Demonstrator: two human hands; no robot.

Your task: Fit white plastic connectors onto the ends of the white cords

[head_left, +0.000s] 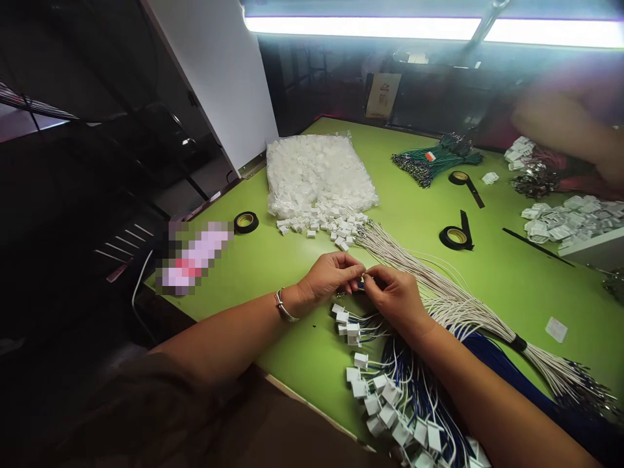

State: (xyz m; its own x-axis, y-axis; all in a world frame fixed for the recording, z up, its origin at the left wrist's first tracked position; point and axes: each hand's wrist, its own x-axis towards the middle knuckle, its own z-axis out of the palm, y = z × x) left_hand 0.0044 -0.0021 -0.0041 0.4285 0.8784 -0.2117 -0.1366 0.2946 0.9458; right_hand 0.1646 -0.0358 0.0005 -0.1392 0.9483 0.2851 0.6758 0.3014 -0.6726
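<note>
With my left hand (331, 274) and right hand (397, 294) I pinch a small piece (363, 278) over the green table (285, 260); mostly hidden, its direction I cannot tell. Just beyond, the white wire bundle (468, 309) stretches lengthwise from loose connectors (336, 224) toward near right.

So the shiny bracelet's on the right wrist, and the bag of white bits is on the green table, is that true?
No: the head view shows the shiny bracelet on the left wrist. The bag of white bits is indeed on the green table.
</note>
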